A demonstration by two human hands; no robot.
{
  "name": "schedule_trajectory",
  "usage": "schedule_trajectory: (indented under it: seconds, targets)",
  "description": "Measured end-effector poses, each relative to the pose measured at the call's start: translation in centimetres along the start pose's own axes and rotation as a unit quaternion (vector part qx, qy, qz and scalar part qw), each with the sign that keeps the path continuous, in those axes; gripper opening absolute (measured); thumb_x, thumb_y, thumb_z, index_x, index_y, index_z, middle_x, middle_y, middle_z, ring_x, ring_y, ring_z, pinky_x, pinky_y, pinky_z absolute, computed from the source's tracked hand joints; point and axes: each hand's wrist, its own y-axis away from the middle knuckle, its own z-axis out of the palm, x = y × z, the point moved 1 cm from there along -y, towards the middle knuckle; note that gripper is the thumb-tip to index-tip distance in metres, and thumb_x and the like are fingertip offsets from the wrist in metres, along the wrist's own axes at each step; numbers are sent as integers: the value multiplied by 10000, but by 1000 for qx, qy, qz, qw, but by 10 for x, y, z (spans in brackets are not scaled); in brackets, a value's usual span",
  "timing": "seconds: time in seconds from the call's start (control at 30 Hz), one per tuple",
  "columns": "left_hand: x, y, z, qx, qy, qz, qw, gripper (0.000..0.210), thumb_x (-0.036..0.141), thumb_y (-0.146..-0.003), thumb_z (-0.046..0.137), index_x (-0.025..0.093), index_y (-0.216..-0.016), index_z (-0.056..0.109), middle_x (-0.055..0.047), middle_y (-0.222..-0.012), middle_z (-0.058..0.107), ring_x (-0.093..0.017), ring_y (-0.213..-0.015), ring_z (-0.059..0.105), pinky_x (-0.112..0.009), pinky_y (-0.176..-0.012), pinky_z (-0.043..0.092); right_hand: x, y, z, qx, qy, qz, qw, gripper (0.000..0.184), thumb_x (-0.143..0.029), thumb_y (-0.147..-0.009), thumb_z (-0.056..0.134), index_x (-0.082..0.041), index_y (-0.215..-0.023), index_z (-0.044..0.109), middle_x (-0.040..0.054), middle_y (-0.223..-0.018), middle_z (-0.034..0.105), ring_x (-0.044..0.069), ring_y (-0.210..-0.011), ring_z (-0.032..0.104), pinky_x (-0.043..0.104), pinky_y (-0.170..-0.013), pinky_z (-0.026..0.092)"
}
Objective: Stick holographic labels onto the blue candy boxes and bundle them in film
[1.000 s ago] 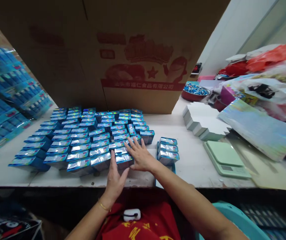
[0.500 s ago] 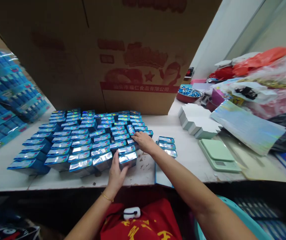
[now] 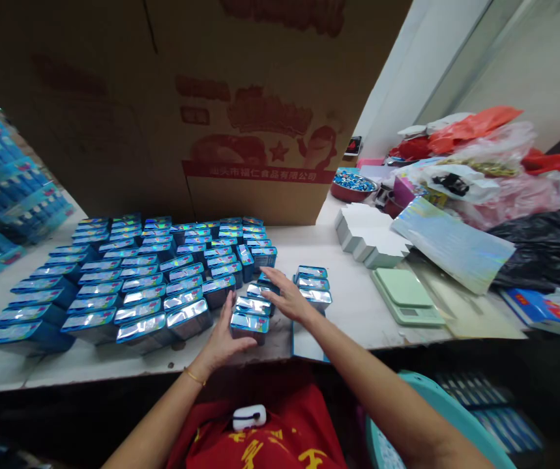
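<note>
Close to the table's front edge, a short row of upright blue boxes [image 3: 250,323] with shiny tops stands between my two hands. My left hand [image 3: 218,348] cups its left side with fingers stretched out, the thumb lying across in front of the nearest box. From the right, my right hand [image 3: 287,296] reaches over the row's far end, fingertips touching the rear boxes, fingers apart. Left of and behind the row are many more blue boxes [image 3: 143,303] in close columns. Another small row of blue boxes [image 3: 313,286] stands just right of my right hand.
A large cardboard carton [image 3: 255,195] rises behind the boxes. To the right are white stacked cartons [image 3: 372,228], a green scale [image 3: 409,299] and a bowl of small blue packets [image 3: 353,185]. A turquoise tub [image 3: 436,410] sits below the table edge; plastic bags [image 3: 475,140] pile at right.
The short row has shifted right and toward me, opening a gap from the large group. My right hand came nearer with it; my left thumb reaches further out. The view has turned slightly right.
</note>
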Motion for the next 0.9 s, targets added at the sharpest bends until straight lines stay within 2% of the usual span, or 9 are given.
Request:
schedule_trajectory:
  seconds: [0.1,0.17,0.23,0.3,0.37,0.5,0.63,0.77,0.9]
  targets:
    - [2,-14,-3,-67,80,13,995,1103,293,-580,737,268,-1387,-15,-132,-1460,122,-273,-1315,194,-472,-1050,197,2,23,18,175,-26,67,982,438,-290,-864,369,-211,-1296,366,90,-1256,449,194,-1179,389,370,-982,337]
    - [4,-19,-3,-87,113,14,990,1098,276,-586,735,291,-1384,-20,-117,-1462,128,-264,-1311,212,-470,-1049,203,5,33,28,225,-12,101,969,425,-256,-871,315,-216,-1290,378,92,-1238,463,205,-1176,391,402,-984,335]
    - [6,-20,-2,-89,122,9,988,1107,268,-577,740,310,-1382,-18,-104,-1461,138,-262,-1313,207,-483,-1052,188,7,35,31,240,27,122,963,450,-170,-856,273,-210,-1289,384,97,-1245,455,207,-1193,371,421,-992,326]
    - [9,-19,-1,-90,119,-5,989,1121,272,-562,748,317,-1381,-17,-96,-1457,156,-265,-1309,220,-495,-1049,187,8,32,28,190,94,118,970,494,-88,-819,272,-195,-1288,389,101,-1270,435,205,-1210,352,412,-995,330]
    - [12,-18,-1,-92,119,-18,988,1130,279,-555,751,309,-1381,-19,-95,-1455,168,-266,-1298,248,-496,-1046,199,8,24,24,89,183,97,974,514,-46,-799,296,-175,-1289,384,111,-1286,428,210,-1212,353,393,-982,348]
    - [17,-17,-2,-90,112,-27,989,1129,292,-540,755,286,-1385,5,-96,-1445,200,-272,-1278,292,-505,-1031,233,7,3,11,-53,335,92,936,437,-78,-833,319,-137,-1256,410,163,-1134,549,259,-1051,503,416,-846,424]
    - [20,-17,-1,-82,115,-43,989,1084,308,-542,750,292,-1381,64,-89,-1420,276,-279,-1212,401,-520,-986,305,16,-20,-10,-159,362,60,917,301,-100,-830,364,-149,-1035,579,129,-919,639,231,-845,601,328,-717,448]
    - [21,-15,1,-87,125,-59,987,1064,316,-552,743,279,-1382,78,-84,-1369,375,-265,-1165,459,-506,-979,327,38,-60,-43,-155,304,64,938,203,-127,-751,508,-177,-873,662,88,-895,667,212,-851,603,267,-730,429]
    - [19,-13,0,-92,148,-63,983,1084,304,-563,740,285,-1385,34,-90,-1354,395,-259,-1162,463,-499,-986,320,49,-79,-55,-112,249,89,958,272,-72,-743,454,-183,-848,679,49,-877,677,180,-852,601,242,-756,429]
